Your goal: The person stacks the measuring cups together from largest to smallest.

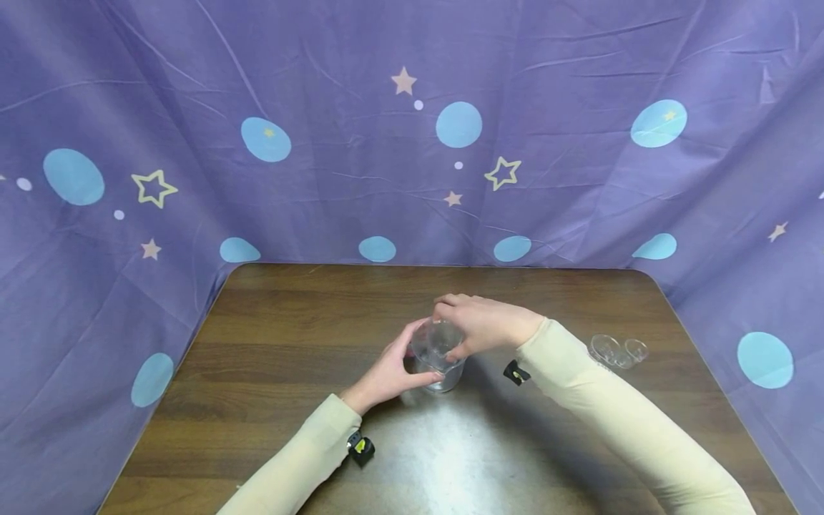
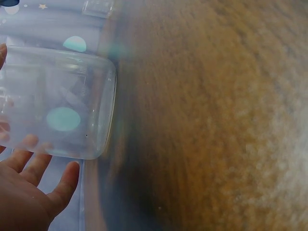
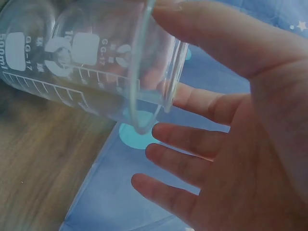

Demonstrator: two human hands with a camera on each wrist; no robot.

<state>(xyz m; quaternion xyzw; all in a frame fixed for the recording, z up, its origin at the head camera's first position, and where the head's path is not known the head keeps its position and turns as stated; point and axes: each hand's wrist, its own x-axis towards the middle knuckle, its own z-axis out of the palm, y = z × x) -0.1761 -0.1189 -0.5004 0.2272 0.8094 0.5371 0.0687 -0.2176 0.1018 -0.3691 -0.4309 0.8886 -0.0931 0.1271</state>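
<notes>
A large clear glass beaker (image 3: pixel 29 82) marked 500ml stands upright on the table, its near side seen in the left wrist view as well. Nested inside it is a smaller glass beaker (image 3: pixel 89 50), whose rim sticks out above the larger rim. My left hand (image 1: pixel 389 372) holds the large beaker from the left, thumb on the near side and fingers round the far side. From above, my right hand (image 1: pixel 486 322) pinches the small beaker's rim between thumb and index finger, with the other fingers extended in the right wrist view.
Several smaller clear glass vessels (image 1: pixel 605 348) stand close together at the right, beside my right forearm. The brown wooden table (image 1: pixel 290 336) is bordered by a purple curtain (image 1: pixel 347 179) with stars and blue dots at the back and sides.
</notes>
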